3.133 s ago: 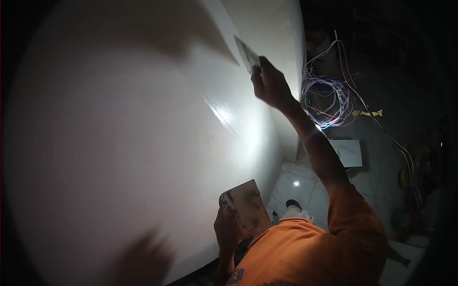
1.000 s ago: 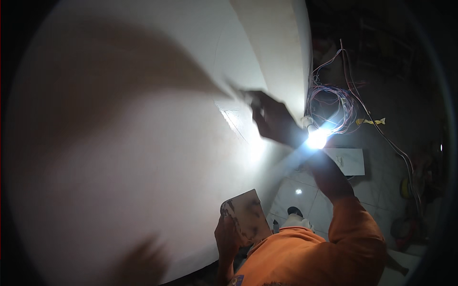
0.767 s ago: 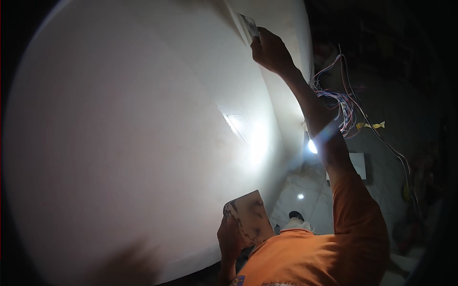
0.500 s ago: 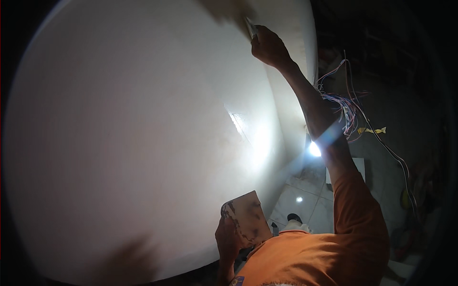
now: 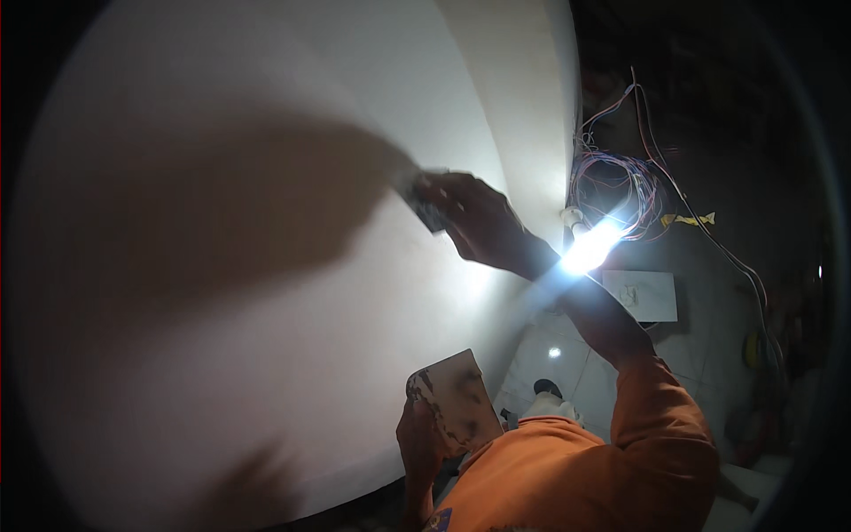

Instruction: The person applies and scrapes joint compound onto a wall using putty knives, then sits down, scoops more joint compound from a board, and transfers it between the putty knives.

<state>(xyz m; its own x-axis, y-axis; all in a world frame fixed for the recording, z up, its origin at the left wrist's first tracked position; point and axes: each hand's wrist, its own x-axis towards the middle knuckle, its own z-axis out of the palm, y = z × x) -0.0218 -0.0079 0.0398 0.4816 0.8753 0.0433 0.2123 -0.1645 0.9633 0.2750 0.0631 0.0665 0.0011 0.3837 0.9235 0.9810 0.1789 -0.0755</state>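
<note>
My right hand point(image 5: 474, 217), slightly blurred, grips a metal scraper point(image 5: 409, 191) at the middle of the pale, curved wall point(image 5: 239, 337); the blade is close to or against it, over a dark shadow cast leftward. Low in the view, my left hand point(image 5: 418, 439) holds a rectangular tan board point(image 5: 459, 399) with dark smudged patches by its near edge. The board is beside my orange-clad body. A glowing bulb point(image 5: 585, 255) on a white holder glares just behind my right forearm, hiding part of it.
Right of the wall hang looped coloured cables point(image 5: 651, 182) and a crumpled yellow strip point(image 5: 696, 219). A white slab point(image 5: 647, 297) lies over the tiled floor point(image 5: 541, 350). My dark shoe point(image 5: 547, 387) shows below. Dim, indistinct clutter lines the far right.
My right hand with the scraper has come down and left from the top of the wall to its middle. The bulb and slab are more visible. My left hand holds the board as before.
</note>
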